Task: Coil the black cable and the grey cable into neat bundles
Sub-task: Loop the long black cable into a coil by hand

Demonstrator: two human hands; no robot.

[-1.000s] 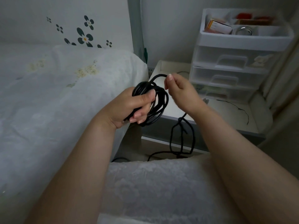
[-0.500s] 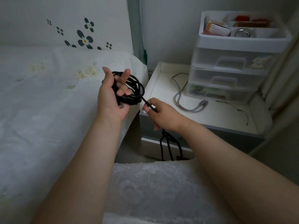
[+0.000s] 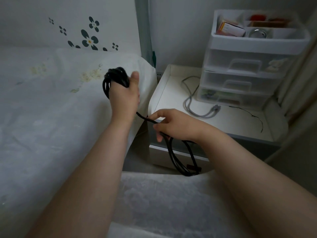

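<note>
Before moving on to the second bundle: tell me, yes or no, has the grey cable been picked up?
No: the grey cable lies loose on the white side table, while both hands hold the black cable.

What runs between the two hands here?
In the head view, a taut stretch of the black cable runs from the left hand, which holds the coil, to the right hand.

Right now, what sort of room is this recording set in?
Most likely a bedroom: a bed under a white cover, a white bedside table beside it, and a plastic drawer organiser holding small items.
</note>
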